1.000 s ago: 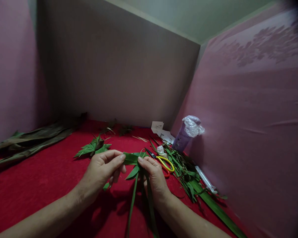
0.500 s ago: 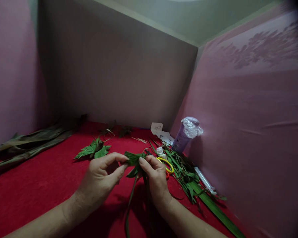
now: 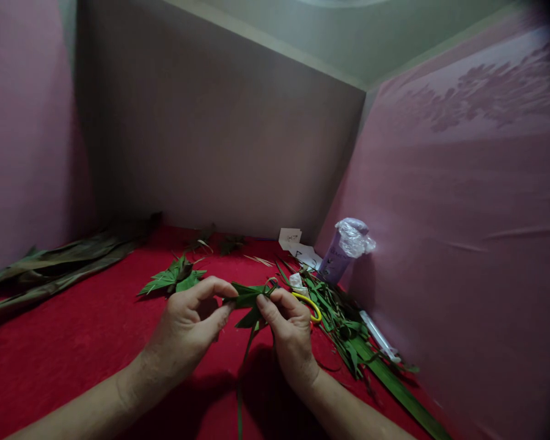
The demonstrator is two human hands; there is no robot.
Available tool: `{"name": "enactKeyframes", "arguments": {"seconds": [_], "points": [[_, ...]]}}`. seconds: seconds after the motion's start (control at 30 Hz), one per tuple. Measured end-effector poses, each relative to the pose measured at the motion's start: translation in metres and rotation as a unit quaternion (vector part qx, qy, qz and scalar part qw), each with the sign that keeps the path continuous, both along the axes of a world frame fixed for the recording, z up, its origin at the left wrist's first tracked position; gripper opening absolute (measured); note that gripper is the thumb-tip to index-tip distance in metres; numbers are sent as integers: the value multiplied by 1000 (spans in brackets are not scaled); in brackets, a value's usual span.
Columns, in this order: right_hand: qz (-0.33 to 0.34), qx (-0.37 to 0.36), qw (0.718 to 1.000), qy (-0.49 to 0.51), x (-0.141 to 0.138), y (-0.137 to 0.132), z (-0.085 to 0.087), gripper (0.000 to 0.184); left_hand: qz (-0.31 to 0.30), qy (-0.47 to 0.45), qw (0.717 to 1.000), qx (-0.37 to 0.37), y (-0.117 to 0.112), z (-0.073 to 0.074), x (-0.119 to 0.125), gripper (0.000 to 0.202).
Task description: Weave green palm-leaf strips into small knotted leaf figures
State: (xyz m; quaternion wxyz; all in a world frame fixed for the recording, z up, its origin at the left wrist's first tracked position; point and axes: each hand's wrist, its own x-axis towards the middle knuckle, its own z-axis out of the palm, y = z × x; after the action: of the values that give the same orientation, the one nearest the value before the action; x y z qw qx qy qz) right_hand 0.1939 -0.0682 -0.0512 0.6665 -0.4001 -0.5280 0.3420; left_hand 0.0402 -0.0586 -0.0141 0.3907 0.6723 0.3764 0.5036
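Between my two hands is a small piece of folded green leaf strips (image 3: 247, 299), held above the red cloth (image 3: 73, 354). My left hand (image 3: 187, 318) pinches its left tip between thumb and forefinger. On the other side, my right hand (image 3: 289, 324) grips the folded part with the thumb on top and the fingers curled behind. A long narrow strip hangs down from the piece toward the bottom of the view. Right behind my right hand lie scissors with a yellow handle (image 3: 312, 307), partly hidden by the hand.
Leaf scraps (image 3: 334, 318) and a long green leaf (image 3: 398, 388) lie along the right wall. A purple cup (image 3: 333, 260) topped with clear plastic stands behind them, near white cards (image 3: 289, 238). A folded leaf piece (image 3: 174, 276) lies left of centre; long dried leaves (image 3: 64, 263) line the left.
The folded leaf piece has turned slightly in my fingers and its loops look more spread. The hanging strip has shifted, and the red scissor handle is now mostly covered by my right hand.
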Motion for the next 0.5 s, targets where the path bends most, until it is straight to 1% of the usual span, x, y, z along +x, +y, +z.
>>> {"name": "enactKeyframes", "arguments": {"seconds": [0.17,0.3,0.5], "points": [[8,-6,1000,-7,1,0,-2,18,4,-24,999,-28,2,-1,0,14],[5,-4,1000,-11,1,1,-1,21,-16,-28,998,-48,4,-1,0,22],[12,-13,1000,8,-1,1,1,21,-35,-3,999,-10,2,-1,-1,20]]}}
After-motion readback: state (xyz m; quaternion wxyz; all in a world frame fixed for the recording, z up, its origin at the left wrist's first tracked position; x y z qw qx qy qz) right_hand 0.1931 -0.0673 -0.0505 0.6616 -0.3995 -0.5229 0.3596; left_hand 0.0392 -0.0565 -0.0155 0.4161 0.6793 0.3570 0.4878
